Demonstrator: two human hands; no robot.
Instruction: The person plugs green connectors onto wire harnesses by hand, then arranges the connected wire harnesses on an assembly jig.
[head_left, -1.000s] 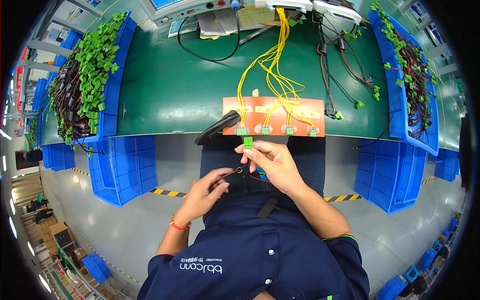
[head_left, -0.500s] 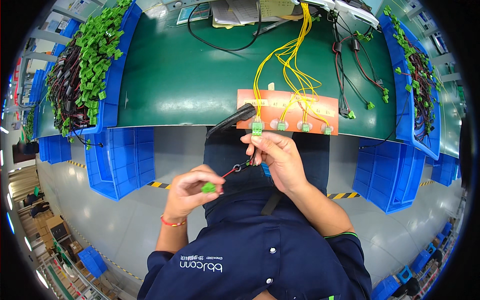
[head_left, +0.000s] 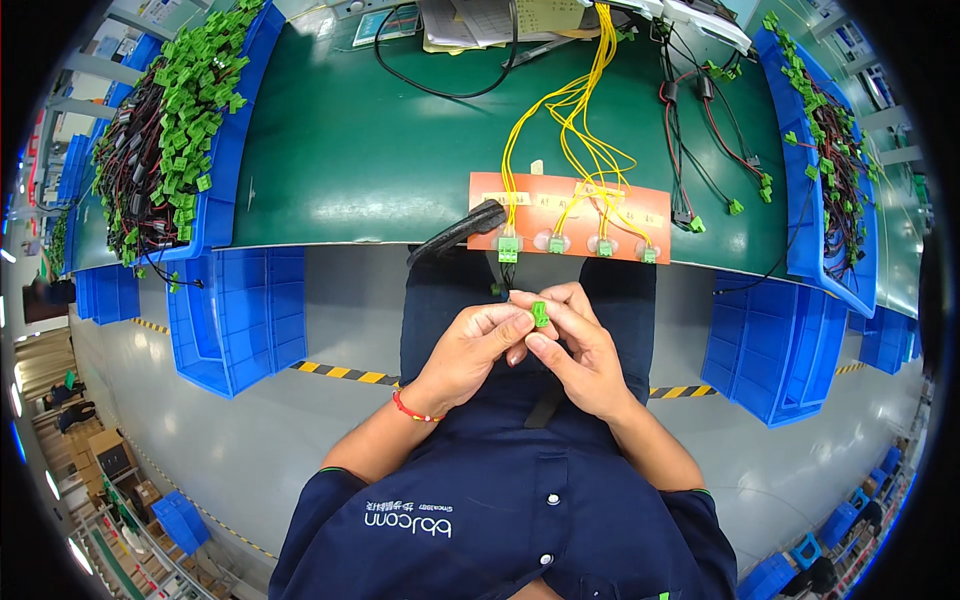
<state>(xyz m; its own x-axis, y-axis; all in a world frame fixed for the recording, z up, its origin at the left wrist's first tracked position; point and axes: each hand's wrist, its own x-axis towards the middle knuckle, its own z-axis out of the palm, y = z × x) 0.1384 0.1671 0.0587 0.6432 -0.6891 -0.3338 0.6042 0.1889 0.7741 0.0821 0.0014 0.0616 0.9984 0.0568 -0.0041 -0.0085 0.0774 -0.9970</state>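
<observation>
My left hand (head_left: 470, 350) and my right hand (head_left: 583, 352) meet just off the table's front edge. Between their fingertips they pinch a small green plug connector (head_left: 540, 314). Most of its cable is hidden behind the fingers. Just beyond, dark wires (head_left: 507, 274) hang from a green connector (head_left: 508, 249) on the left of an orange board (head_left: 535, 215). Yellow wires (head_left: 512, 165) run into that connector from the far side. More small green connectors (head_left: 604, 247) sit along the board's front edge, each with yellow wires.
A black strap-like piece (head_left: 455, 232) lies across the board's left end. Blue bins of green-plugged cables stand left (head_left: 232, 140) and right (head_left: 865, 285). Loose cables (head_left: 683, 150) lie on the green table (head_left: 330, 150). Blue crates (head_left: 240, 330) stand below.
My left hand has moved right and up, bringing its green connector to my right hand. My right hand has dropped away from the board's left connector and now grips the loose one too.
</observation>
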